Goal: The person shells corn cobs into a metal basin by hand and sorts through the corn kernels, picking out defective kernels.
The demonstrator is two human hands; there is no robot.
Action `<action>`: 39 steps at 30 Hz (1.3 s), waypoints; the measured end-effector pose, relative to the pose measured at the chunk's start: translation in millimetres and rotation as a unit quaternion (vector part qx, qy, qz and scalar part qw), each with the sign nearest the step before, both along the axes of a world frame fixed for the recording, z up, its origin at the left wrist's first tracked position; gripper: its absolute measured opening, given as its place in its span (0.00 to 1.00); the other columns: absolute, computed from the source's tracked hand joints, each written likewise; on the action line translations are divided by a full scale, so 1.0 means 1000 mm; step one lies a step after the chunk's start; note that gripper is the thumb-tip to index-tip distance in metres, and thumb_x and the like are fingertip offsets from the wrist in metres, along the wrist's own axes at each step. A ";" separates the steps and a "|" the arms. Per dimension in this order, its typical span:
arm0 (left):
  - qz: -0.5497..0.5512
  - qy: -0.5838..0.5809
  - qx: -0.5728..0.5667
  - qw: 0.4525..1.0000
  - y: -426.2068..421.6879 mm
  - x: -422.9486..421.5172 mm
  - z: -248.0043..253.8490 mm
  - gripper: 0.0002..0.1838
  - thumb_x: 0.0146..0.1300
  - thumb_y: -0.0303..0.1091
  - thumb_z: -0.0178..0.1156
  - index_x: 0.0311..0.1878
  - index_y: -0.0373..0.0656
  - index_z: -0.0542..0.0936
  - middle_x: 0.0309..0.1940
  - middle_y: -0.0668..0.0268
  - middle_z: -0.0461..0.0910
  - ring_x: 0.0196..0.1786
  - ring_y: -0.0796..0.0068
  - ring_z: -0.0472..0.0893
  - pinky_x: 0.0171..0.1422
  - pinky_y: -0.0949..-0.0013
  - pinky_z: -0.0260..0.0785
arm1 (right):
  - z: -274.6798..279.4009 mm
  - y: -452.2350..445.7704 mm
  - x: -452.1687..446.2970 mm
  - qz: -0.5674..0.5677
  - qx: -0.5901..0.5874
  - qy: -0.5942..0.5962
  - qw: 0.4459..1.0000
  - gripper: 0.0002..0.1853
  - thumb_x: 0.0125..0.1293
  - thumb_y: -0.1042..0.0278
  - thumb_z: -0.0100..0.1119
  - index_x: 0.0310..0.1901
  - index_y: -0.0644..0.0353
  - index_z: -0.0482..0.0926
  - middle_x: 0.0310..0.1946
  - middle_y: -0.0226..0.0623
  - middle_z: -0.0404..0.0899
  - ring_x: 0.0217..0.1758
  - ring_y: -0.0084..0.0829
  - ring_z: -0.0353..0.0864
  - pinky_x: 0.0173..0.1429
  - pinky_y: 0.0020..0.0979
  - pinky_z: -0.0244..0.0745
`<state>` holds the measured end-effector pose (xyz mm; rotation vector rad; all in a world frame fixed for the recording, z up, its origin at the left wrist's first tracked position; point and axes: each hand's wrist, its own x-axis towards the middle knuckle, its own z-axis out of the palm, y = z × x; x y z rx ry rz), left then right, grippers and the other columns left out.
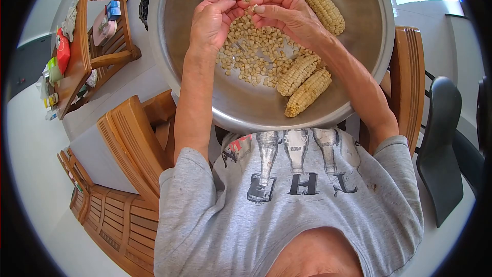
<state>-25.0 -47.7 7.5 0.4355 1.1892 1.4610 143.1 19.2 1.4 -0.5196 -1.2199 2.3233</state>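
Note:
In front of me is a wide metal basin (200, 79) holding many loose corn kernels (246, 64). My left hand (215, 18) is over the kernels at the basin's left side, palm partly up, fingers curled and thumb against them; what they hold is hidden. Close beside it, my right hand (287, 18) pinches a pale corn kernel (253, 8) between thumb and fingers. A corn cob (324, 7) lies past my right hand, with its rows of kernels showing. Nearer to me, under my right forearm, rest two more cobs, one (299, 75) beside the other (308, 93).
Wooden chairs stand left (136, 143) and right (407, 87) of the basin. Farther right is a black chair (443, 149). A wooden piece of furniture (77, 56) at the far left bears bags and bottles. A slatted wooden bench (118, 220) is at lower left.

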 end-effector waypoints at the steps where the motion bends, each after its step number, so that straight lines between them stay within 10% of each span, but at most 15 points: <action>1: -0.007 0.007 -0.003 1.000 0.000 0.000 0.000 0.13 0.59 0.20 0.48 0.47 0.30 0.72 0.40 0.56 0.77 0.41 0.68 0.78 0.49 0.68 0.72 | 0.002 0.001 0.000 -0.009 0.010 -0.006 1.000 0.10 0.60 0.71 0.58 0.42 0.66 0.77 0.33 0.36 0.80 0.35 0.22 0.80 0.45 0.22 0.77; 6: -0.077 0.027 -0.034 0.996 0.001 0.006 0.003 0.12 0.64 0.26 0.47 0.48 0.30 0.72 0.41 0.55 0.77 0.43 0.65 0.78 0.52 0.66 0.72 | 0.003 0.006 0.002 -0.077 0.165 -0.056 0.982 0.08 0.59 0.70 0.58 0.37 0.64 0.80 0.29 0.35 0.80 0.30 0.21 0.79 0.37 0.23 0.76; 13: -0.113 -0.097 -0.030 0.988 0.003 0.015 -0.006 0.15 0.68 0.32 0.44 0.49 0.30 0.71 0.44 0.53 0.75 0.46 0.62 0.77 0.54 0.63 0.71 | 0.004 0.014 -0.004 -0.152 0.638 -0.091 0.749 0.08 0.55 0.70 0.61 0.38 0.60 0.81 0.33 0.39 0.80 0.41 0.39 0.78 0.45 0.36 0.72; 19: 0.006 -0.077 -0.019 0.997 0.007 -0.013 -0.023 0.07 0.65 0.26 0.47 0.40 0.37 0.75 0.33 0.63 0.76 0.35 0.72 0.77 0.39 0.73 0.71 | 0.008 -0.003 -0.003 -0.171 0.527 -0.197 0.809 0.06 0.57 0.70 0.58 0.37 0.58 0.81 0.26 0.35 0.80 0.28 0.25 0.79 0.33 0.28 0.74; 21: -0.001 -0.076 0.027 0.997 0.007 -0.026 -0.031 0.08 0.66 0.29 0.47 0.41 0.37 0.75 0.33 0.63 0.76 0.36 0.72 0.77 0.40 0.73 0.71 | -0.008 -0.017 -0.005 0.020 0.546 -0.148 0.824 0.06 0.56 0.71 0.57 0.35 0.59 0.80 0.27 0.38 0.80 0.29 0.31 0.80 0.34 0.31 0.74; 31: -0.008 -0.091 0.021 0.996 0.006 -0.014 -0.024 0.08 0.64 0.26 0.48 0.42 0.36 0.75 0.33 0.63 0.76 0.35 0.72 0.78 0.37 0.75 0.72 | -0.041 -0.041 -0.002 0.279 0.563 -0.273 0.728 0.05 0.55 0.72 0.55 0.32 0.63 0.77 0.29 0.41 0.77 0.35 0.42 0.77 0.39 0.38 0.72; 39: -0.008 -0.082 0.024 0.996 0.007 -0.016 -0.021 0.07 0.64 0.26 0.48 0.42 0.36 0.74 0.33 0.63 0.76 0.35 0.72 0.78 0.37 0.75 0.72 | -0.032 -0.039 -0.002 0.169 0.590 -0.225 0.757 0.06 0.53 0.73 0.58 0.34 0.63 0.77 0.29 0.41 0.77 0.35 0.42 0.77 0.39 0.38 0.72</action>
